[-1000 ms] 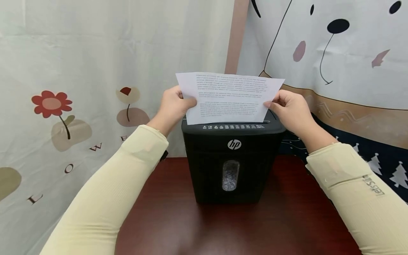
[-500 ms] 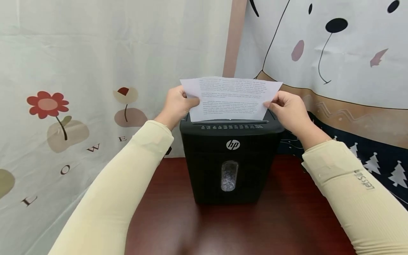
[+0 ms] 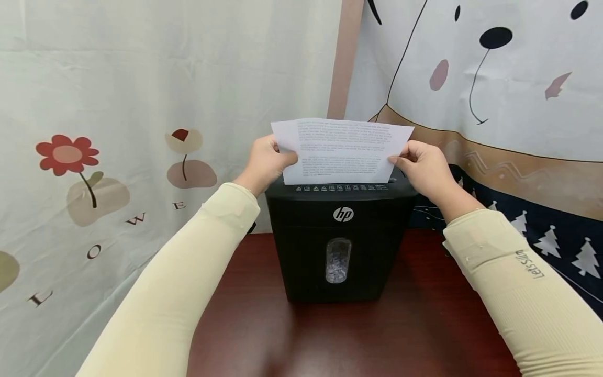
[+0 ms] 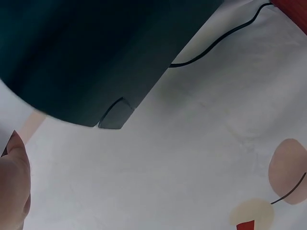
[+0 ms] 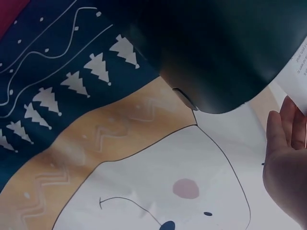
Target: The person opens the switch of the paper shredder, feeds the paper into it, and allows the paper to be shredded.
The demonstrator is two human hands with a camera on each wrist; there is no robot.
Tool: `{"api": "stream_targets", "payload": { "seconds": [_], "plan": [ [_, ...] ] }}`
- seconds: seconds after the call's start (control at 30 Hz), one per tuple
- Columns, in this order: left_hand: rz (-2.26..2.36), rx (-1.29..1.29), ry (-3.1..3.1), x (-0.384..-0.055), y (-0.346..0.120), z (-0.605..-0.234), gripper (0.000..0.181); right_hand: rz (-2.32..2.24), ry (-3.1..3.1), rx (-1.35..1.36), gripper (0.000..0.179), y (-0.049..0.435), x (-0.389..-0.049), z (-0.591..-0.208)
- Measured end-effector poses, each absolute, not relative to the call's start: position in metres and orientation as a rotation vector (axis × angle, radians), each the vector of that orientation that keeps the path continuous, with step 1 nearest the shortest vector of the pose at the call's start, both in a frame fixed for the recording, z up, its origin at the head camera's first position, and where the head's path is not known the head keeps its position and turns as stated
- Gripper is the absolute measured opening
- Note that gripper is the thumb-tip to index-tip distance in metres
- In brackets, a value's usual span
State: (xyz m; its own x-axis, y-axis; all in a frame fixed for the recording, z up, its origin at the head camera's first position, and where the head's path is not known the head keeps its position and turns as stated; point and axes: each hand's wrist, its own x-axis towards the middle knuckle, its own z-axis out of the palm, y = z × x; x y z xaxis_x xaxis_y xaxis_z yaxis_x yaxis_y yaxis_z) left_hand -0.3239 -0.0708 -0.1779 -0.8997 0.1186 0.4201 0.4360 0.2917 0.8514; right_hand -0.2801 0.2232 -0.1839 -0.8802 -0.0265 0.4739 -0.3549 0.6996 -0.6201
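A printed sheet of paper [image 3: 344,149] stands over the top of a black HP paper shredder [image 3: 306,235], its lower edge at the feed slot. Whether that edge is inside the slot I cannot tell. My left hand [image 3: 265,163] pinches the sheet's left side, thumb in front. On the opposite side my right hand [image 3: 426,167] pinches it between thumb and fingers. In the right wrist view a corner of the paper [image 5: 300,76] shows above the right hand [image 5: 288,163]. Only part of the left hand [image 4: 14,182] appears in the left wrist view.
The shredder stands on a dark red-brown table [image 3: 330,335]; shredded bits show through its window [image 3: 338,261]. A black cord [image 4: 225,36] runs from behind it. Printed curtains [image 3: 188,78] hang close behind and to the right.
Both hands have brought the paper slightly lower toward the shredder top, the left hand also shifting right. The grip on both sides is kept. The head view has turned slightly.
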Motion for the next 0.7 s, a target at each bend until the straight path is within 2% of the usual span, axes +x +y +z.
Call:
{"api": "stream_targets", "payload": {
  "seconds": [0.7],
  "plan": [
    [-1.667, -0.454, -2.360, -0.325, -0.066, -0.191, 0.035, 1.001, -2.513, 0.294, 0.020, 0.225, -0.284, -0.195]
  ]
}}
